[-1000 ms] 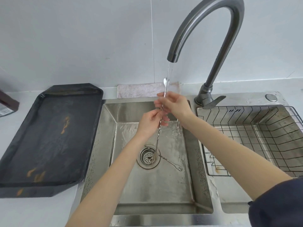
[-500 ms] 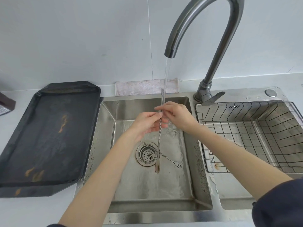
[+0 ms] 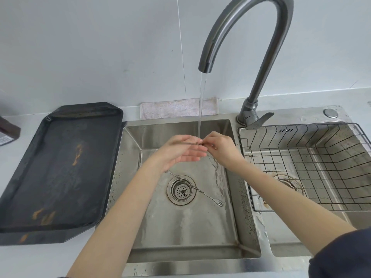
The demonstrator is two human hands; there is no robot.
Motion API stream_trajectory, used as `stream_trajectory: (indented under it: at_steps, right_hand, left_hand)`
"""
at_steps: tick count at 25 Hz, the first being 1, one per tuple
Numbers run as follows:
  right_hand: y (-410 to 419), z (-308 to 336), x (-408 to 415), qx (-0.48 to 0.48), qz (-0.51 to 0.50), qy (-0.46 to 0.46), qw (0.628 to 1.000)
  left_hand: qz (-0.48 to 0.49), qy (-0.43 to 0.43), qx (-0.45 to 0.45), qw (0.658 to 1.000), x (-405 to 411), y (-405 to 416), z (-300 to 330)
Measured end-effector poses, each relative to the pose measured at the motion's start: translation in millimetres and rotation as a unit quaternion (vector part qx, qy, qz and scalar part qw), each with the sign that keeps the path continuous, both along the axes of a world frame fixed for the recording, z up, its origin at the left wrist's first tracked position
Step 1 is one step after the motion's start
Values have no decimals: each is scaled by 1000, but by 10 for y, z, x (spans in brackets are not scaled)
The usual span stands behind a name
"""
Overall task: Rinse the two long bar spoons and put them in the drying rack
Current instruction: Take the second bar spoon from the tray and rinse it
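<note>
Rinsing underway, first bar spoon (image 3: 190, 143) under the water stream (image 3: 201, 109) from the faucet (image 3: 251, 37). It lies roughly level across the left basin (image 3: 180, 227), above the drain (image 3: 181, 190). Right hand (image 3: 219, 148) pinches its right end, fingers curled on it. Left hand (image 3: 180, 152) is flat, fingers straight, spoon resting along them; not a clamp as far as I can tell. Second bar spoon (image 3: 197, 188) lies on the basin floor, crossing the drain, forked end to the right of the drain, untouched. Drying rack (image 3: 313, 167) sits right of the basin, nothing visible in it. Judgement: roughly a quarter done. Left: finish this rinse, rack it, rinse the second, rack it.
</note>
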State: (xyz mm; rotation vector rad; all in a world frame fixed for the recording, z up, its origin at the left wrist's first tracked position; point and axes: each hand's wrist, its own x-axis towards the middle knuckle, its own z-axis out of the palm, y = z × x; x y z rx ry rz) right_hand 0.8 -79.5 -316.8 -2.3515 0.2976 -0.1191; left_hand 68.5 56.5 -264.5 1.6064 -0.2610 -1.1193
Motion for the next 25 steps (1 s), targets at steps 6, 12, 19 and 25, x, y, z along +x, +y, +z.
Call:
stream_trajectory:
  at_steps: [6, 12, 19, 25]
  right_hand:
    - [156, -190, -212, 49, -44, 71, 995]
    - [227, -275, -382, 87, -55, 140, 985]
    - [220, -282, -345, 102, -91, 141, 980]
    - [174, -327, -369, 80, -100, 138, 982]
  left_hand:
    - [9, -163, 46, 986, -19, -103, 3]
    - [83, -186, 17, 979, -57, -193, 44]
    - [105, -185, -27, 977, -25, -318, 144]
    - [135, -193, -40, 971, -27, -357, 167]
